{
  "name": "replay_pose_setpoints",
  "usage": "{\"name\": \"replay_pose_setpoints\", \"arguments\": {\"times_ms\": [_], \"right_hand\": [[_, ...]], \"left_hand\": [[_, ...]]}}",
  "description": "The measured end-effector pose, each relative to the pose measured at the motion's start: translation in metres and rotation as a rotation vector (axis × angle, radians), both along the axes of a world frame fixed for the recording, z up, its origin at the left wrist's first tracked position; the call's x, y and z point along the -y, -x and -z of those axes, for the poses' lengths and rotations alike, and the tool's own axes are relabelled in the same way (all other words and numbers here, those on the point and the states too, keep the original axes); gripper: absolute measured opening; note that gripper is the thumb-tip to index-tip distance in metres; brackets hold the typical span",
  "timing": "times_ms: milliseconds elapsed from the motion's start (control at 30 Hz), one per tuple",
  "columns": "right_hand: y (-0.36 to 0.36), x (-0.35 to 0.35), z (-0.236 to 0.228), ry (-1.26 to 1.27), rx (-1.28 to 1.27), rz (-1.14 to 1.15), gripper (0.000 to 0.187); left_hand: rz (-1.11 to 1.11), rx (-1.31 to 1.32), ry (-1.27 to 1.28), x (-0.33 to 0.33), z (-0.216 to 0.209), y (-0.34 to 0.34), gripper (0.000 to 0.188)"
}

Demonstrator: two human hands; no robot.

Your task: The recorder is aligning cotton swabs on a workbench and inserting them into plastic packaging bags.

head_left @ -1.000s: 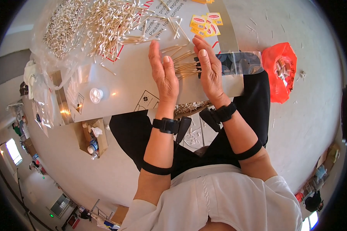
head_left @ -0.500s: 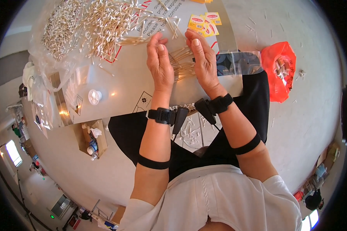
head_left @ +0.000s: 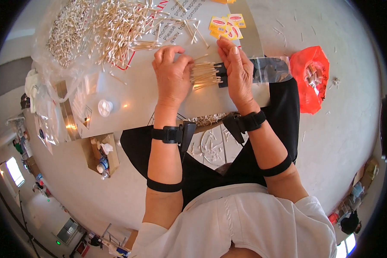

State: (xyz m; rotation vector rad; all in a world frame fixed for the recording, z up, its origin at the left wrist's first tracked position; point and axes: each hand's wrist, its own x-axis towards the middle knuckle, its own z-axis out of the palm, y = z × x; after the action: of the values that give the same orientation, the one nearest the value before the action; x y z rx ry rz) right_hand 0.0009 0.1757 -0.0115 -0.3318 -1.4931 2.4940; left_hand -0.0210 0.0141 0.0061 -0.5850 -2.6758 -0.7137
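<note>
- Head view: a small group of cotton swabs (head_left: pixel 206 74) lies between the two hands on the grey tabletop (head_left: pixel 137 101), mostly crosswise.
- The left hand (head_left: pixel 171 79) is at the group's left ends, fingers bent; whether thumb and fingertip pinch a swab there, I cannot tell.
- The right hand (head_left: pixel 240 77) stands at the right ends, released, fingers extended and slightly curved.
- A large loose swab pile (head_left: pixel 118 32) lies beyond the left hand, to its left.
- Yellow cards (head_left: pixel 226 26) lie just beyond the right fingertips.
- A red bag (head_left: pixel 305 88) sits farther right.
</note>
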Motion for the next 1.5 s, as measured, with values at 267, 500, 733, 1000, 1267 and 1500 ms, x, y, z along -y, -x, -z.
{"name": "replay_pose_setpoints", "arguments": {"times_ms": [267, 500, 733, 1000, 1267, 1500], "right_hand": [[-0.001, 0.000, 0.003, -0.024, -0.018, -0.006, 0.042], [-0.018, 0.001, -0.004, -0.064, -0.014, -0.022, 0.044], [-0.018, -0.003, -0.008, -0.069, 0.012, -0.047, 0.052], [-0.036, -0.007, -0.008, -0.180, -0.003, -0.025, 0.050], [-0.040, -0.005, -0.003, -0.168, -0.026, 0.013, 0.038], [-0.039, -0.006, -0.002, -0.174, -0.038, 0.007, 0.037]], "left_hand": [[-0.029, 0.032, -0.005, -0.015, 0.005, 0.012, 0.015], [-0.074, 0.092, 0.012, -0.026, 0.003, -0.042, 0.037], [-0.096, 0.237, 0.320, -0.046, 0.004, -0.046, 0.092], [-0.089, 0.332, 0.330, -0.052, -0.002, -0.071, 0.093], [-0.148, 0.208, 0.092, -0.032, 0.002, -0.064, 0.083], [-0.046, 0.061, 0.056, -0.014, -0.007, -0.070, 0.033]]}}
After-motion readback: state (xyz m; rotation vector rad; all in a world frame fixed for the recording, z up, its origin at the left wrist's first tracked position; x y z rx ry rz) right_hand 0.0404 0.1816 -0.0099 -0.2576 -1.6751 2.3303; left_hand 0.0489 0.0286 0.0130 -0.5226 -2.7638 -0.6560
